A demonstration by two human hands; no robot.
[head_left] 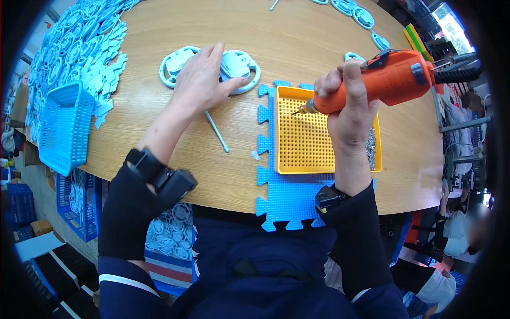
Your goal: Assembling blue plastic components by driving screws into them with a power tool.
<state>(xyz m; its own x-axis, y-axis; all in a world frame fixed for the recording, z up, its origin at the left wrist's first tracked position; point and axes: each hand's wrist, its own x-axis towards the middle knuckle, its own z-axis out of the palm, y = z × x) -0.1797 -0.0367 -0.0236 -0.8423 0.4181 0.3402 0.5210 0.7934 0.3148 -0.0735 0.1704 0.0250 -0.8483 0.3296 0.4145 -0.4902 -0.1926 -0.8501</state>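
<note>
My left hand (204, 80) lies over a light-blue plastic part (234, 65) with a looped handle at each end, its thumb and fingers spread across the middle. The palm and fingers hide the centre of that part. A thin light-blue rod (217, 132) runs from beneath the hand toward me on the wooden table. Wrapped in my right hand (350, 103) is an orange electric screwdriver (390, 77), its bit pointing left above a yellow perforated basket (305, 169). Small metal screws (371, 151) lie along that basket's right side, partly covered by my wrist.
Under the yellow basket is a blue foam mat (289, 196) with jigsaw edges. To the left, a light-blue basket (66, 127) stands beside a heap of light-blue parts (71, 48) and flat pieces (109, 74). More parts (363, 18) lie at the far right; two people are at lower right.
</note>
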